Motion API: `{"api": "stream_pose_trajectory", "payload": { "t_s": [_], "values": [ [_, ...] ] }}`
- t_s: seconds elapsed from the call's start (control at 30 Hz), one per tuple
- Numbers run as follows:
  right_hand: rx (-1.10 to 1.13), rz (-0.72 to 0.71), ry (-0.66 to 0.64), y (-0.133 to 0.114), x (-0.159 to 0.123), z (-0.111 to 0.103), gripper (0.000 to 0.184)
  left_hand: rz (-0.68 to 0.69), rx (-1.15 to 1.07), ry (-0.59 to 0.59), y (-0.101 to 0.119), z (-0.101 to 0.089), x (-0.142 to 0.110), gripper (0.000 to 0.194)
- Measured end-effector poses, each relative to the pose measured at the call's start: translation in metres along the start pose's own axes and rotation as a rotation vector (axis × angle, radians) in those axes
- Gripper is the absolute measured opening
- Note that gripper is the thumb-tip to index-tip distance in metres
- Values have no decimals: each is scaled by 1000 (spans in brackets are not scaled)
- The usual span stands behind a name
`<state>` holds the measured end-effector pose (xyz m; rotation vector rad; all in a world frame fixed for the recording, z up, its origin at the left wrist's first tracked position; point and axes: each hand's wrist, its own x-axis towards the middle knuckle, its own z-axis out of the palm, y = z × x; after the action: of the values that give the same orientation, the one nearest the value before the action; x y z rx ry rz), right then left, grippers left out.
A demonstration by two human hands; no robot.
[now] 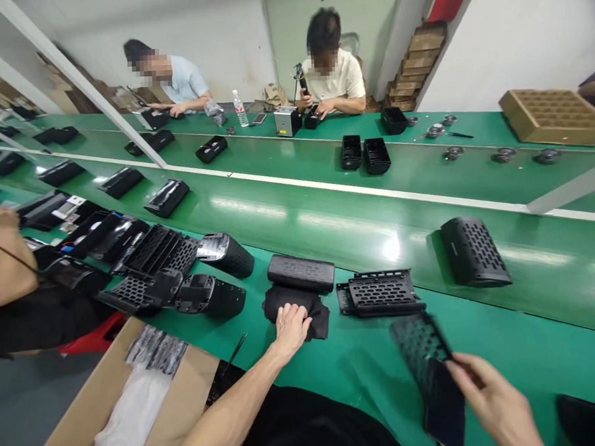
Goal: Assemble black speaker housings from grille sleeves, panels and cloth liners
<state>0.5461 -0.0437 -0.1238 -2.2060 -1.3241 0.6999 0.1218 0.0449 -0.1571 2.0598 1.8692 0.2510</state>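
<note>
My left hand (pixel 292 325) has its fingers curled on a piece of black cloth (pixel 317 317) lying bunched on the green bench. Just behind the cloth lies a black speaker housing (pixel 301 273) with a slotted pattern. At the right, my right hand (pixel 492 392) grips the edge of a black perforated speaker grille (pixel 417 349), tilted and blurred by motion. Close below it is a flat dark slab (pixel 444 407) that looks like a phone. Between the hands, further back, slotted black panels (pixel 383 293) lie stacked.
Several black housings (pixel 214 295) and grilles crowd the left. A finished-looking speaker (pixel 475 251) rests on the green conveyor belt (pixel 297 216). An open carton (pixel 195 369) stands front left. Two people work across the line; another person's arm (pixel 13 262) reaches in at far left.
</note>
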Motion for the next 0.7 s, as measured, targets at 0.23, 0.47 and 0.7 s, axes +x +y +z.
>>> {"api": "stream_pose_trajectory", "payload": {
  "t_s": [0.23,0.47,0.7],
  "values": [
    [124,-190,-256,-67,-51,106,27,25,-110,-10,-11,-17,-9,20],
    [379,-18,-390,-165,-59,182,47,47,-300,-28,-9,-26,-24,28],
    [507,109,-492,-162,-58,200,45,-62,-428,-56,-24,-17,-27,27]
  ]
}}
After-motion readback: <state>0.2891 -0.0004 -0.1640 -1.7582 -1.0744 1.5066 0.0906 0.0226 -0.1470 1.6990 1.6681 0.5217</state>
